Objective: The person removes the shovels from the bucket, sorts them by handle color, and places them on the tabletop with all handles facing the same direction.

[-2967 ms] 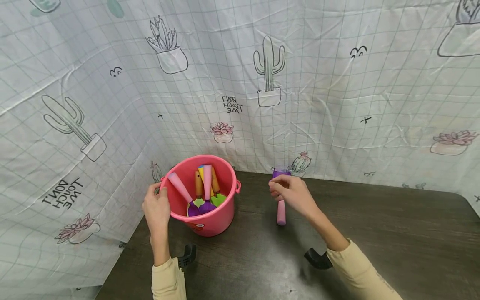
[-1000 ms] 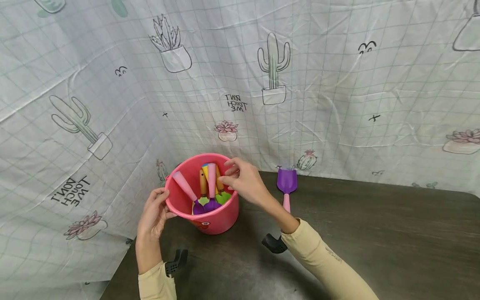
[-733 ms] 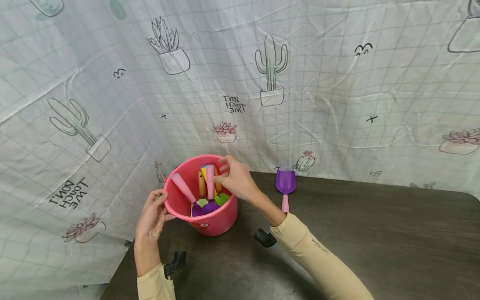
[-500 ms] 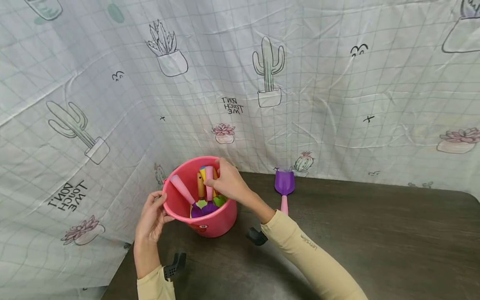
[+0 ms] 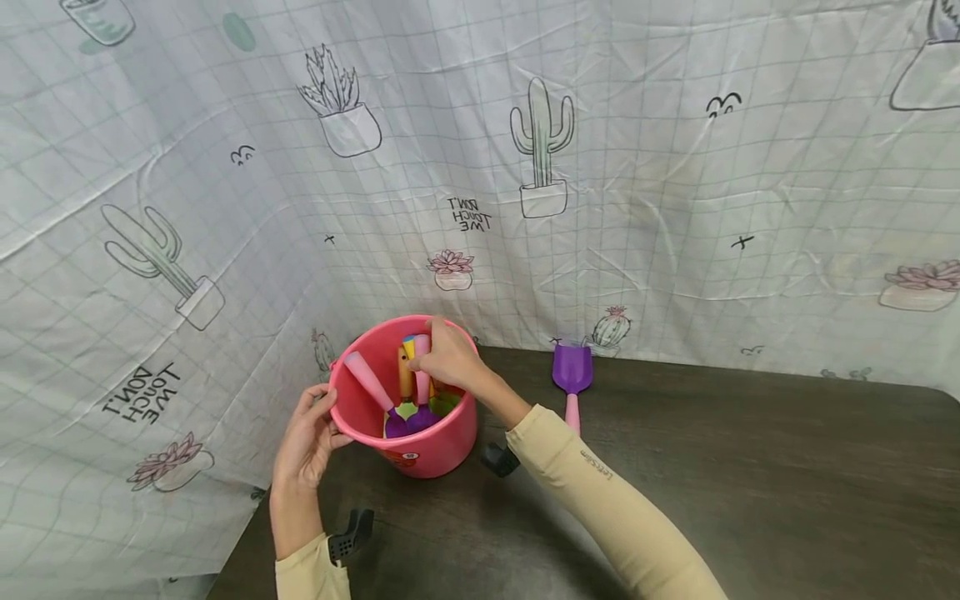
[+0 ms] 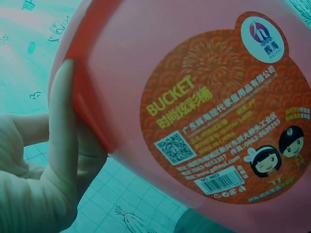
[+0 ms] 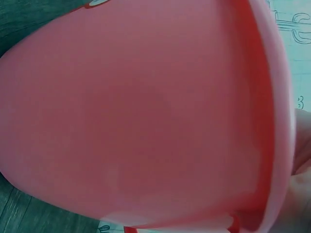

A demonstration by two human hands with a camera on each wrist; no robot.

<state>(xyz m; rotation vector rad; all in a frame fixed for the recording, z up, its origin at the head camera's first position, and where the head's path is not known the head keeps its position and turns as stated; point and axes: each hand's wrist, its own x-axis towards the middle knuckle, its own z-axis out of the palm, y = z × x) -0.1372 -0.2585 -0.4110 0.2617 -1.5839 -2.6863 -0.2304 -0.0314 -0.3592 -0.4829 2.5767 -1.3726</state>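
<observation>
A pink bucket (image 5: 435,450) stands tilted on the dark table. My left hand (image 5: 303,437) grips its rim at the left; in the left wrist view one finger lies along the red inner edge beside the bucket label (image 6: 218,121). Inside are toy garden tools: a purple shovel with a pink handle (image 5: 367,381), another pink handle (image 5: 422,392), an orange handle (image 5: 405,383) and something green. My right hand (image 5: 453,358) reaches over the right rim, its thumb across the second pink handle. Its other fingers are mostly hidden, so its hold cannot be told.
A purple shovel with a pink handle (image 5: 572,371) lies on the table (image 5: 750,483) right of the bucket, close to the patterned cloth (image 5: 645,167). The right sleeve (image 5: 600,492) covers its lower end. The cloth surrounds the back and left.
My right hand has moved left, from above the lone shovel over the rim and down among the handles. My left hand has shifted lower on the rim. The lone shovel has come into fuller view.
</observation>
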